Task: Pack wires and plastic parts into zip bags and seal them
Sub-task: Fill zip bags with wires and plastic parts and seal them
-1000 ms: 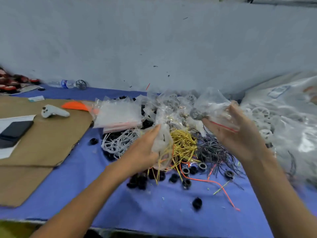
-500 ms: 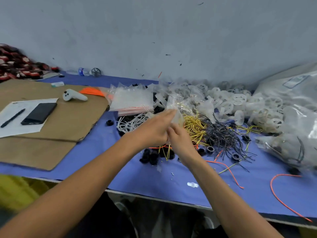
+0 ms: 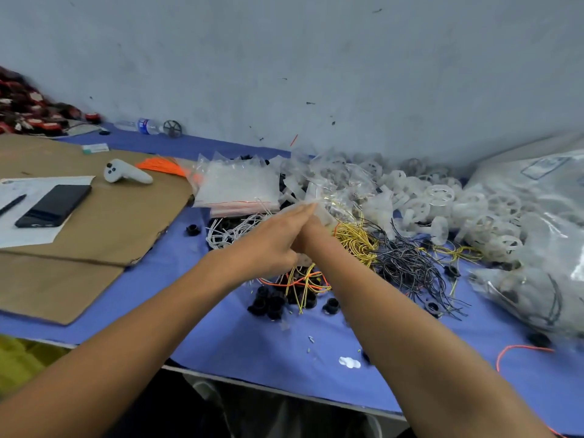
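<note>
My left hand point(image 3: 271, 241) and my right hand point(image 3: 311, 235) meet over the middle of the blue table, both pinching a small clear zip bag point(image 3: 322, 205) with wires inside; the left hand covers most of the right hand. Yellow and orange wire ends point(image 3: 303, 281) hang out below the hands. Under them lie several black plastic parts point(image 3: 271, 303). A yellow wire bundle point(image 3: 357, 238) and black wires point(image 3: 407, 263) lie just to the right, white wires point(image 3: 227, 230) to the left. A stack of empty zip bags point(image 3: 240, 184) lies behind.
White plastic wheels point(image 3: 439, 197) are heaped at the back right, beside large clear bags point(image 3: 537, 248). Cardboard point(image 3: 126, 216) on the left carries a phone point(image 3: 53, 205), paper, a white controller point(image 3: 126, 175) and orange wires point(image 3: 164, 164). A water bottle point(image 3: 142, 125) lies by the wall.
One second ago my hands were apart, the right one lifting a filled bag. Both have since come together on the small bag. The camera has tilted so more of the table's near edge shows.
</note>
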Demonstrator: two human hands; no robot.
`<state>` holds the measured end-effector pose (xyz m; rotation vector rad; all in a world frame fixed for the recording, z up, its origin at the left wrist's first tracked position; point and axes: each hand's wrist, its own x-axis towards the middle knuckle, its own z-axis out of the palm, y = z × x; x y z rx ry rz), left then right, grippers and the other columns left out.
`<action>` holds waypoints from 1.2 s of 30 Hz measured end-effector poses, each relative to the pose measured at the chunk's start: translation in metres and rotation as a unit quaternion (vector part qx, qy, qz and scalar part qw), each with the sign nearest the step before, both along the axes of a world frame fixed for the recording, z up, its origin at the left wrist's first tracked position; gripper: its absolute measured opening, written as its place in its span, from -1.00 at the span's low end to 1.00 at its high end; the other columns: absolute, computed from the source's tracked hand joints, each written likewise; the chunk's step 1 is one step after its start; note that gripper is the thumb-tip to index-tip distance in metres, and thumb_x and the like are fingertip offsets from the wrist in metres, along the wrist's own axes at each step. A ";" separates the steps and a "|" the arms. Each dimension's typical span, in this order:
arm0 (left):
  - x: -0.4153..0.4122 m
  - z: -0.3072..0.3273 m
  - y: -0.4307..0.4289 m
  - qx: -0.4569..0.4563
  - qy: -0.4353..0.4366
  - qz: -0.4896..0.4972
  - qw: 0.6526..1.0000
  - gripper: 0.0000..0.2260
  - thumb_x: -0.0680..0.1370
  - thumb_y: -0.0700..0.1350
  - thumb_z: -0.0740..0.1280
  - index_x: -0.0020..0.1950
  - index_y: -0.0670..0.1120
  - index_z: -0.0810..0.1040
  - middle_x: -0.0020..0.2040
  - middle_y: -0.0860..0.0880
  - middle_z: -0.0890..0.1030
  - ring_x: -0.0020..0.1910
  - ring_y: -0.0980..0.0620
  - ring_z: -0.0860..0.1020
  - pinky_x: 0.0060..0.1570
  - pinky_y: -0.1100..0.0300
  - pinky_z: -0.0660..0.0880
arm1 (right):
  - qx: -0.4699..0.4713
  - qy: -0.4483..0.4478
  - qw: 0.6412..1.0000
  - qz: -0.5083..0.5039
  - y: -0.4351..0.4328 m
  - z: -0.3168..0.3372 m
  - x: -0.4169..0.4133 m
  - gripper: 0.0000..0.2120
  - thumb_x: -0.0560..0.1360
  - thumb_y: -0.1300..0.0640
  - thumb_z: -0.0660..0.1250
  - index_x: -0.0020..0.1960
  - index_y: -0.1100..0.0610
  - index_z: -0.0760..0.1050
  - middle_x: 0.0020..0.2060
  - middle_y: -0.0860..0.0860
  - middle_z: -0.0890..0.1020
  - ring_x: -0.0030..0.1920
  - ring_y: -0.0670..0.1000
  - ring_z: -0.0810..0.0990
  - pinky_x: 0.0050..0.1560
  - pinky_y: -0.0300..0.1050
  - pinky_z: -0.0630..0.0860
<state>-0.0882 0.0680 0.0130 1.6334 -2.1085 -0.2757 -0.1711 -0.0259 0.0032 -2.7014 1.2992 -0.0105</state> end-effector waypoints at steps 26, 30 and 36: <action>0.029 0.108 0.003 -0.163 0.057 0.087 0.981 -0.89 0.61 -0.01 0.33 -0.02 -0.01 0.60 -0.21 0.11 0.55 -0.16 0.00 0.51 -0.11 0.17 0.35 | -0.173 -0.107 0.974 0.101 0.010 0.139 -0.112 -0.68 0.56 -0.16 0.26 -0.18 0.07 0.48 -0.36 -0.03 0.58 -0.28 0.06 0.54 -0.25 -0.07 0.46; 0.027 0.092 0.001 -0.115 0.162 0.064 0.978 -0.96 0.58 -0.10 0.38 -0.07 0.01 0.60 -0.25 0.03 0.58 -0.22 0.05 0.55 -0.18 0.26 0.42 | -0.062 -0.126 0.988 0.066 0.014 0.133 -0.112 -0.70 0.54 -0.17 0.29 -0.19 0.04 0.57 -0.39 -0.07 0.66 -0.34 -0.02 0.63 -0.29 -0.13 0.55; 0.027 0.074 0.003 -0.063 0.167 0.072 0.981 -0.93 0.59 -0.10 0.37 0.01 -0.03 0.64 -0.23 -0.02 0.58 -0.24 0.05 0.54 -0.22 0.24 0.44 | -0.041 -0.107 0.993 0.039 0.020 0.120 -0.107 -0.71 0.56 -0.12 0.29 -0.16 0.06 0.60 -0.34 -0.03 0.68 -0.27 0.03 0.67 -0.17 -0.11 0.58</action>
